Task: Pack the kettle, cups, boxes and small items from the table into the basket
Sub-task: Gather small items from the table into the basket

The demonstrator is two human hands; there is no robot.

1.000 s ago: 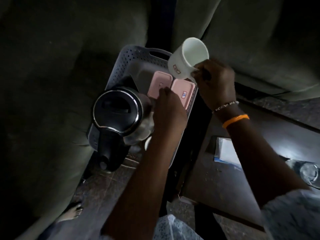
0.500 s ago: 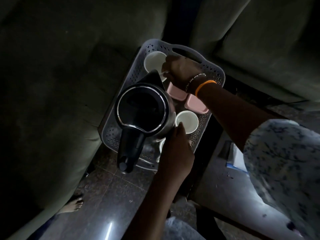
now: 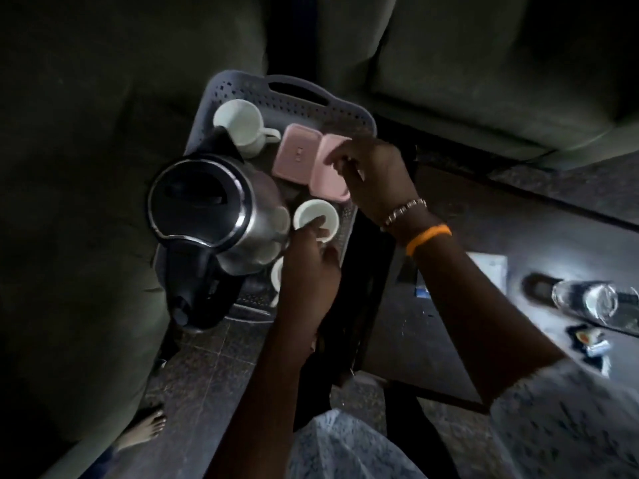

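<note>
Now | left hand (image 3: 307,261) grips cup (image 3: 316,217) | right hand (image 3: 377,178) pinches pink box (image 3: 326,174)

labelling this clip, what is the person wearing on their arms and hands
Both forearms are bare. The right wrist carries a thin metal chain bracelet and an orange band just behind it. A pale speckled sleeve covers the right upper arm. Nothing shows on the left wrist.

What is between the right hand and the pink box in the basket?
Nothing visible. The right hand already touches the tilted pink box inside the basket, beside the other pink box.
</note>
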